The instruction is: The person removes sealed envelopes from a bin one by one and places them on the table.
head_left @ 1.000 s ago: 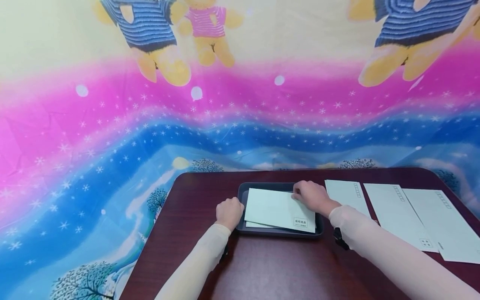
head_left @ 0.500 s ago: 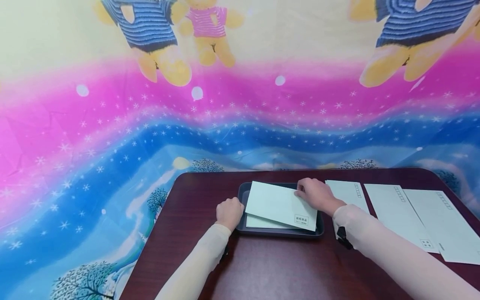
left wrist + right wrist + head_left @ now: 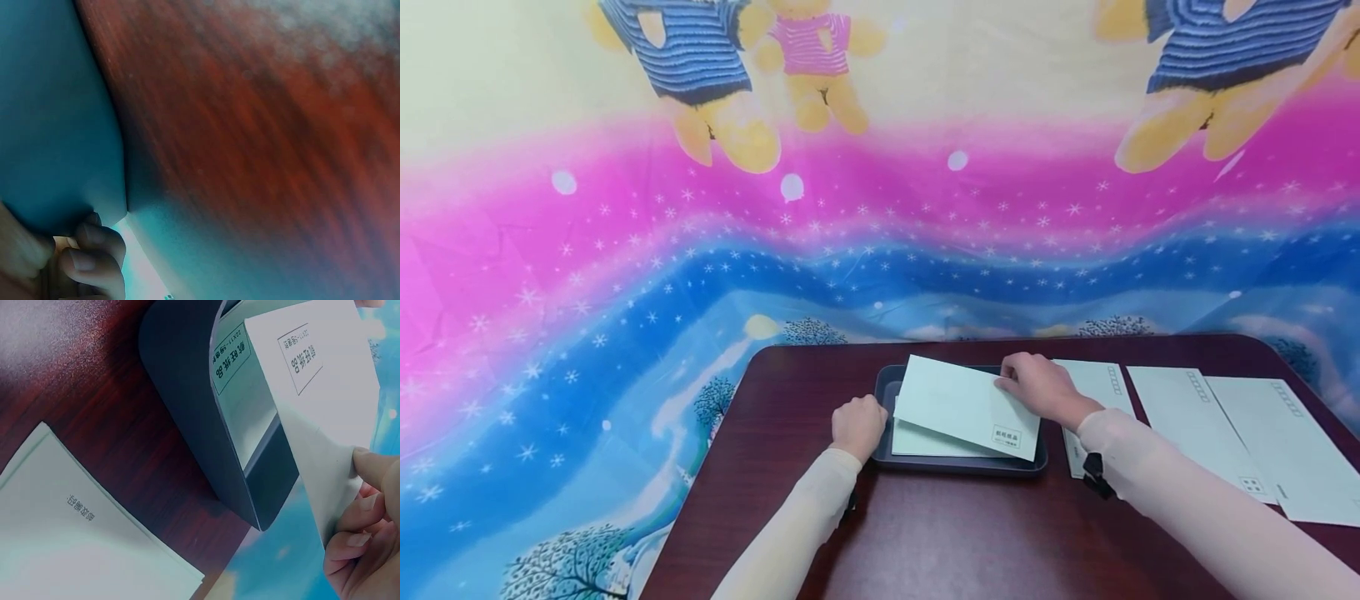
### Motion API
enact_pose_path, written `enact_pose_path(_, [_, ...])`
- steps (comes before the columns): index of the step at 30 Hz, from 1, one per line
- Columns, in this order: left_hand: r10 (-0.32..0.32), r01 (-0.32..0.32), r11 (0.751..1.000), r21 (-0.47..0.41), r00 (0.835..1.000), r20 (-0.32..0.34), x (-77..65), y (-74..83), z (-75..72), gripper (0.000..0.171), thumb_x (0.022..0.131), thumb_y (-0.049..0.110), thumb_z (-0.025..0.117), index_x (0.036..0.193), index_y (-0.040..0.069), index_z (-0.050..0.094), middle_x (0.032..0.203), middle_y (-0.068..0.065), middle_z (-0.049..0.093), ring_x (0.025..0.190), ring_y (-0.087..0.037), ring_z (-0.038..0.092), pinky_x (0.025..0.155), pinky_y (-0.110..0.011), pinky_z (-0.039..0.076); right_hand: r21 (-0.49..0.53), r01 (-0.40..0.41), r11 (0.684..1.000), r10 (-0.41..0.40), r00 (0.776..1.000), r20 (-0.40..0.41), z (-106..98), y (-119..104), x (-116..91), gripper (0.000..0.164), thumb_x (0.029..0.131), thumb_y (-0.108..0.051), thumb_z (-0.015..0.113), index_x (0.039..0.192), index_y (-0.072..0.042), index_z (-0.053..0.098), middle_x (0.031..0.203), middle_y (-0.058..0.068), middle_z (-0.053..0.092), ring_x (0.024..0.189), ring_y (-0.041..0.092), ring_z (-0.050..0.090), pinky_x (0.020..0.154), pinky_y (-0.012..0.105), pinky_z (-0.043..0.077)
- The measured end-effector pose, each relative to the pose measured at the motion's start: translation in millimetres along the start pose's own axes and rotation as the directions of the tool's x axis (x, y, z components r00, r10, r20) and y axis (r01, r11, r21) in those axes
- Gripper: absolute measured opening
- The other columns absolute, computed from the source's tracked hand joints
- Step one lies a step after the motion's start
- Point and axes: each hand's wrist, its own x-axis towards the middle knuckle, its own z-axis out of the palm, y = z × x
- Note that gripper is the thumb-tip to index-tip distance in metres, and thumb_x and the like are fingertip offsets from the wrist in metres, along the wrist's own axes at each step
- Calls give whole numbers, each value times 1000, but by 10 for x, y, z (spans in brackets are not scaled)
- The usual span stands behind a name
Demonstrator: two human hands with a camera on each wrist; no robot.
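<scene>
A pale envelope (image 3: 962,404) with a small printed box in one corner is pinched at its right edge by my right hand (image 3: 1039,387). It slants above a dark tray (image 3: 958,470), its left end raised. In the right wrist view, the thumb lies on the face of the held envelope (image 3: 325,419) and the fingers curl behind it. Another envelope (image 3: 936,445) lies inside the tray underneath. My left hand (image 3: 858,427) grips the tray's left rim. Curled fingers at the tray wall (image 3: 56,125) show in the left wrist view.
Several more envelopes lie on the brown table (image 3: 925,533) to the right: a near stack (image 3: 1093,396), a middle one (image 3: 1198,433) and a far right one (image 3: 1285,450). A patterned cloth (image 3: 880,208) hangs behind the table.
My right hand has shifted slightly right, lifting the envelope and turning it so its left end rises off the one below. More of the lower envelope shows. My left hand stays put.
</scene>
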Motion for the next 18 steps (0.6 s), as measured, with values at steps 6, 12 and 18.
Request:
enact_pose_path(6, [4, -4, 1000, -8, 1000, 5, -20, -9, -14, 45, 97, 23, 61, 54, 16, 49, 46, 0, 44, 42, -15, 43, 43, -32, 39, 5, 1, 1000, -1, 1000, -4, -36, 8, -29, 15, 97, -25, 67, 89, -13, 70, 68, -1, 63, 56, 15, 50, 52, 31, 38])
enact_pose_path(12, [-8, 8, 1000, -9, 1000, 21, -16, -14, -8, 45, 97, 23, 60, 54, 16, 48, 46, 1, 42, 42, -15, 41, 42, -32, 37, 8, 4, 1000, -4, 1000, -10, -58, 9, -42, 15, 98, -25, 66, 88, -14, 70, 68, -1, 62, 56, 15, 50, 52, 31, 38])
enact_pose_path(18, [-5, 5, 1000, -17, 1000, 9, -15, -18, 0, 45, 96, 22, 60, 53, 17, 47, 46, 0, 43, 42, -16, 42, 43, -33, 39, 4, 7, 1000, -7, 999, -33, -99, 16, -72, 17, 98, -27, 66, 85, -15, 68, 64, -2, 58, 53, 15, 46, 51, 31, 35])
